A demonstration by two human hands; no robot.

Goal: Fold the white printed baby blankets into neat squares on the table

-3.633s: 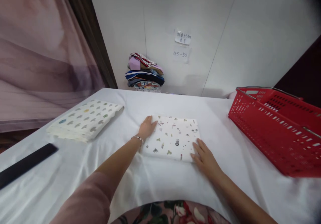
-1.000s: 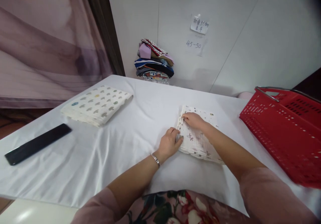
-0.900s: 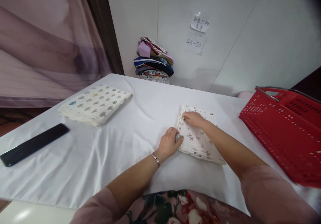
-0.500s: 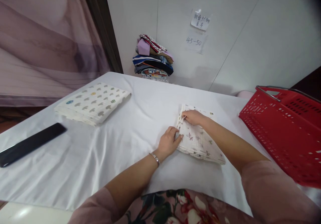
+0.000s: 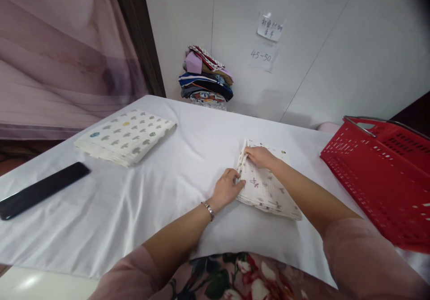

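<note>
A folded white cloth with small printed figures lies in layers on the white-covered table. My right hand pinches the cloth near its upper left edge, and my right forearm crosses over part of it. Lower on the same left edge, my left hand grips the layered side, thumb on top; its other fingertips are partly hidden by the fold. To the left rests a second folded cloth, cream with grey mushroom-like shapes and a few coloured ones, apart from both hands.
A red plastic basket with a metal handle stands at the right. A flat black glossy object lies at the left. Beyond the far edge is a stack of folded fabrics by a wall with paper notes. A pinkish curtain hangs left.
The view has shifted very slightly. Both hands keep almost the same place on the cloth, and the cloth has barely moved.
</note>
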